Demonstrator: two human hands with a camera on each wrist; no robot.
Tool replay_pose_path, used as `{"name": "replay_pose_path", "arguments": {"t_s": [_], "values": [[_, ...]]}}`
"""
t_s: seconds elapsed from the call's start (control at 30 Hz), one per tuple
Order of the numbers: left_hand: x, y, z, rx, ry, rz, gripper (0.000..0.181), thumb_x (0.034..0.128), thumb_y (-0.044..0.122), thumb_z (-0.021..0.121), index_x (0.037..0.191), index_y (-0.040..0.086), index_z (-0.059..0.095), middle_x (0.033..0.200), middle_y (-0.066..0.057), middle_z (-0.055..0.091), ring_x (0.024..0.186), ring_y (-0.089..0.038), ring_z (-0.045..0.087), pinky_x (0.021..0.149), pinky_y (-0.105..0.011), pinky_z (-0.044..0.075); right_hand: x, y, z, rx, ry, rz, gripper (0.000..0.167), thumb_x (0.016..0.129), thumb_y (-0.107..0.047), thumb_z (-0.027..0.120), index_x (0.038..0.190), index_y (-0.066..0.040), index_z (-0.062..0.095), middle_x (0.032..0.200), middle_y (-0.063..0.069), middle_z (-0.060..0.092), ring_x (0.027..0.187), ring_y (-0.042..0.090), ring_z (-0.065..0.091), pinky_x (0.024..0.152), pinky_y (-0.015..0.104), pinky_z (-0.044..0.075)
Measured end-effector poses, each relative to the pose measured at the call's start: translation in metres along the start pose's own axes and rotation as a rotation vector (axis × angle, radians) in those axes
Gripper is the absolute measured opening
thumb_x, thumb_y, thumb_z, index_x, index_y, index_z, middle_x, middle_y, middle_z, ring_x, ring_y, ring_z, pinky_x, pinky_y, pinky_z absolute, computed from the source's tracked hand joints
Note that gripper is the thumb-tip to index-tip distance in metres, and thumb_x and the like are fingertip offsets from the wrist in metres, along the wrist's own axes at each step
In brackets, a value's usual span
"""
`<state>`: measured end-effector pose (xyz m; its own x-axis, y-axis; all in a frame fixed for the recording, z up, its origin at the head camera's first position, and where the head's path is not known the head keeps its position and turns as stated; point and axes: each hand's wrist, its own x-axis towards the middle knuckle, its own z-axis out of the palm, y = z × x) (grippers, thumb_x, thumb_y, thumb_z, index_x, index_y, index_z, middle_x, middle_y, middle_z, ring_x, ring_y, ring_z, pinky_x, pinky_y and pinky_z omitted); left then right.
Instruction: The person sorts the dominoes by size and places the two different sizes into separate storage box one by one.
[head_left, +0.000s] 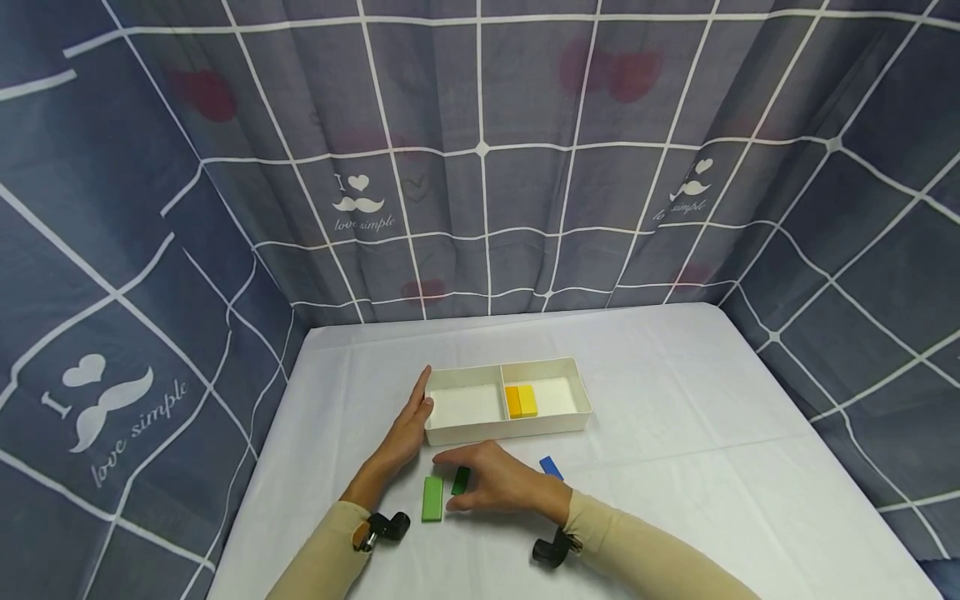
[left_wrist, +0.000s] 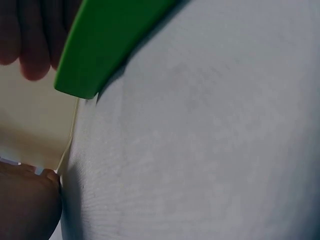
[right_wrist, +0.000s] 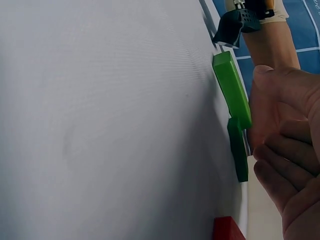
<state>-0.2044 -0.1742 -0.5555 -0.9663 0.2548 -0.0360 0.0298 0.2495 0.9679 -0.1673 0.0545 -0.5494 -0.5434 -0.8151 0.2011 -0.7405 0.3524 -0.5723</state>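
Note:
A white two-compartment box [head_left: 480, 432] sits on the table. My left hand [head_left: 405, 431] lies along its left end, fingers straight against the wall. Lower down, my right hand [head_left: 498, 479] hovers with thumb and fingers apart, nothing gripped. Between them shows a dark green block [head_left: 461, 481], partly covered by the hand. Just left of the thumb tip lies a longer light green block [head_left: 432, 500]. In the right wrist view both the light green block [right_wrist: 232, 90] and the dark green block [right_wrist: 238, 150] appear beside the right fingers.
Two yellow blocks [head_left: 528, 401] sit in the box's right compartment, against the divider. A blue block [head_left: 551, 467] lies right of my right hand, and a red block [right_wrist: 227, 229] shows at the right wrist view's lower edge. Grey gridded curtains [head_left: 525, 192] surround the white table [head_left: 675, 400].

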Motion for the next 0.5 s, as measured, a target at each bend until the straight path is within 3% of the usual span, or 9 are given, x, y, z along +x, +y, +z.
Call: {"name": "replay_pose_path", "arguments": {"t_s": [0.27, 0.5], "values": [[0.0003, -0.0021, 0.0001, 0.004, 0.001, 0.003, 0.061, 0.1224, 0.025, 0.026, 0.178, 0.031, 0.003, 0.186, -0.006, 0.005, 0.173, -0.033, -0.001, 0.137, -0.064, -0.001, 0.0030, 0.0042, 0.0089, 0.016, -0.020, -0.020, 0.063, 0.090, -0.029, 0.093, 0.145, -0.010, 0.070, 0.140, -0.004, 0.075, 0.120, -0.002, 0.067, 0.104, 0.012, 0.052], [0.0004, -0.0021, -0.0006, 0.009, 0.001, -0.001, 0.061, 0.1225, 0.025, 0.026, 0.178, 0.034, 0.003, 0.187, -0.004, 0.005, 0.173, -0.031, -0.001, 0.137, -0.063, -0.001, 0.0055, 0.0023, 0.0099, -0.001, -0.032, -0.031, 0.061, 0.090, -0.029, 0.093, 0.144, -0.011, 0.071, 0.137, -0.004, 0.077, 0.114, 0.000, 0.069, 0.100, 0.010, 0.051]]}}
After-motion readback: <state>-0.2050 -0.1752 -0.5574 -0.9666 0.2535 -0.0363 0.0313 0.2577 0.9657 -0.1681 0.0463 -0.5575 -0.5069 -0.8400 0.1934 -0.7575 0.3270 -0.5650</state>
